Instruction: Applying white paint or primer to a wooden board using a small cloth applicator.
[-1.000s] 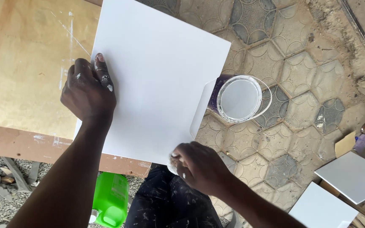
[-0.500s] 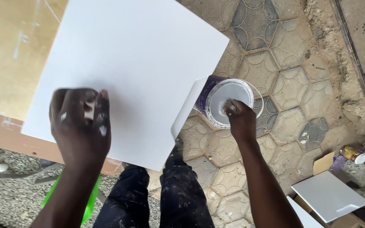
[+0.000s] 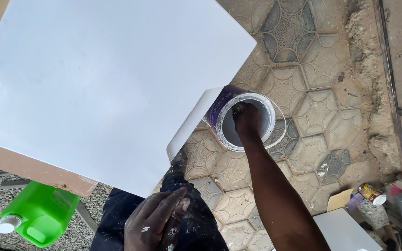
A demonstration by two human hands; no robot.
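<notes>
Bucket point(image 3: 245, 122) surrounds right hand point(image 3: 246, 119); left hand point(image 3: 157, 222) well apart.

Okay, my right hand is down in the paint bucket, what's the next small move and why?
Probably lift the right hand out of the paint bucket toward the white board. The hand is reaching inside the open bucket, while the board lies flat close by and the left hand rests off its near corner.

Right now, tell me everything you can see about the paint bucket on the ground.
The paint bucket is round, with a purple outside, a white inside and a thin wire handle lying to its right. It stands open and upright on the patterned paving, partly behind the white board. The right hand reaches down inside it.
</notes>
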